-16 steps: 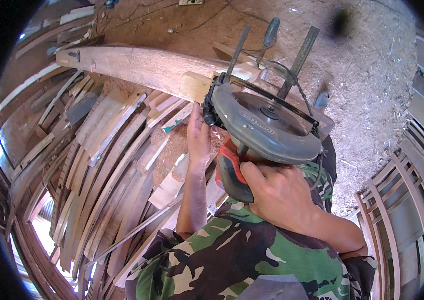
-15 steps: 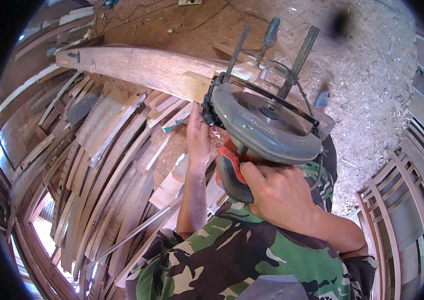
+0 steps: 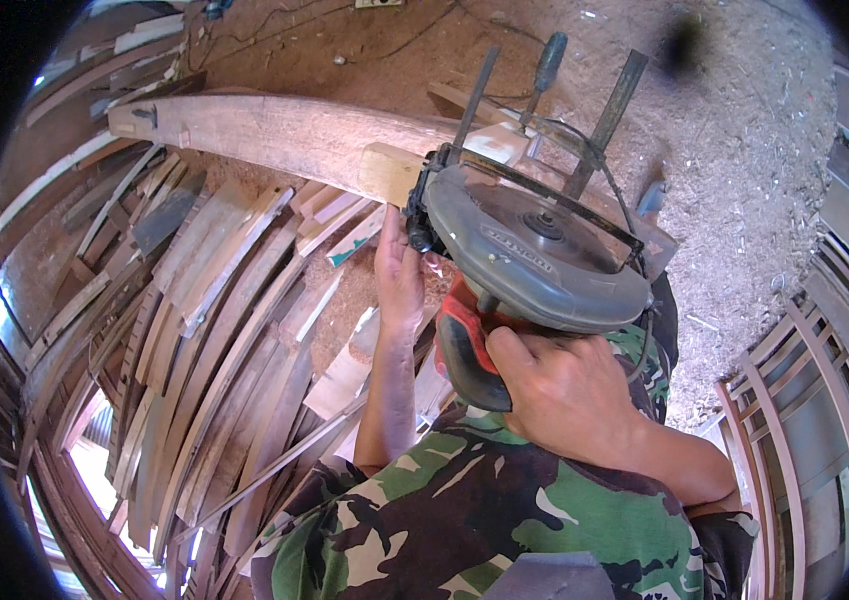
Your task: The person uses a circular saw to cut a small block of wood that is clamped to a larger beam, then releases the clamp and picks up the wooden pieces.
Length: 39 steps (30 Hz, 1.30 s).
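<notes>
My right hand [image 3: 580, 390] is closed round the rear handle of a circular saw [image 3: 530, 250], which has a grey blade guard and a red-and-black body. The saw is tilted, with its round blade facing up and away from me. Left of the saw's base, a short pale wooden block [image 3: 390, 172] lies against a long, thick wooden beam [image 3: 255, 130]. My left hand [image 3: 402, 275] grips the near end of that block, its fingers close to the saw's base. The saw partly hides those fingers.
Stacked boards and offcuts [image 3: 235, 350] fill the left side. Beyond the saw stand a metal bar clamp [image 3: 605, 125] and a dark-handled tool [image 3: 549, 65]. Shavings cover the floor [image 3: 735, 180] at the right, near a slatted wooden frame [image 3: 785, 430]. A power cable trails over the bare ground.
The saw and my right hand have shifted very slightly right and downward. My left hand and the block stay almost where they were.
</notes>
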### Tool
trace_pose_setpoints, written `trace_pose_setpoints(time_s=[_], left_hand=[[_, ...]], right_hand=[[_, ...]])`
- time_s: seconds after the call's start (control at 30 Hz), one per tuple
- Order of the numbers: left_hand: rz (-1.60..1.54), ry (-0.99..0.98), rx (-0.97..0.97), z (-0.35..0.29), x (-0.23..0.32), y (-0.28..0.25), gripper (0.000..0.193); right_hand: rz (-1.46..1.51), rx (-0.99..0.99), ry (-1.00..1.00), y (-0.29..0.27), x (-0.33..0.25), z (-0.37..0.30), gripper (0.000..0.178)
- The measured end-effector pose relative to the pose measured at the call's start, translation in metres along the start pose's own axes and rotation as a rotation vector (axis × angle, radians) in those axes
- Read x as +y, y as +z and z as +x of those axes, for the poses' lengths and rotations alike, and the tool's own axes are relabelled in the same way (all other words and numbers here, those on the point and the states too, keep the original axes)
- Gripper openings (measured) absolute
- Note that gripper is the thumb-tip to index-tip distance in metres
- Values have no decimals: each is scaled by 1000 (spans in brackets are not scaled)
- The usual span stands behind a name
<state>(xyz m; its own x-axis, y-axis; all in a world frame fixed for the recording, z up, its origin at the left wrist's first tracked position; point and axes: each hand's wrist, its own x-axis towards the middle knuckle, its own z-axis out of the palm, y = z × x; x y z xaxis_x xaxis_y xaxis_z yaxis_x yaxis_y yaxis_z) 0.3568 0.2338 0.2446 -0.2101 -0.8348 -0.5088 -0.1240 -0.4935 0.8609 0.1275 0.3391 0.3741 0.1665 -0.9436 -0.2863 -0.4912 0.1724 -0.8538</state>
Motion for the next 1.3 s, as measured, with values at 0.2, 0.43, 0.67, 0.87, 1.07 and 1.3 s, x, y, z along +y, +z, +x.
trace_pose_setpoints(time_s=[0.2, 0.43, 0.67, 0.87, 1.07, 1.3], left_hand=[[-49, 37, -18, 5, -2, -4, 67], [-88, 25, 113, 7, -3, -6, 69], [-86, 34, -1, 14, -7, -21, 68], [-63, 74, -40, 17, -10, -31, 69], [-47, 88, -1, 19, -4, -27, 68], [-76, 94, 22, 23, -7, -32, 70]], right_hand=[[28, -15, 7, 1, -2, 5, 37], [0, -15, -9, 3, -4, 11, 39], [-16, 48, -62, 8, -5, 19, 20], [-14, 72, -87, 9, -6, 25, 8], [-2, 78, -95, 11, -8, 30, 7], [-8, 80, -102, 13, -10, 36, 8]])
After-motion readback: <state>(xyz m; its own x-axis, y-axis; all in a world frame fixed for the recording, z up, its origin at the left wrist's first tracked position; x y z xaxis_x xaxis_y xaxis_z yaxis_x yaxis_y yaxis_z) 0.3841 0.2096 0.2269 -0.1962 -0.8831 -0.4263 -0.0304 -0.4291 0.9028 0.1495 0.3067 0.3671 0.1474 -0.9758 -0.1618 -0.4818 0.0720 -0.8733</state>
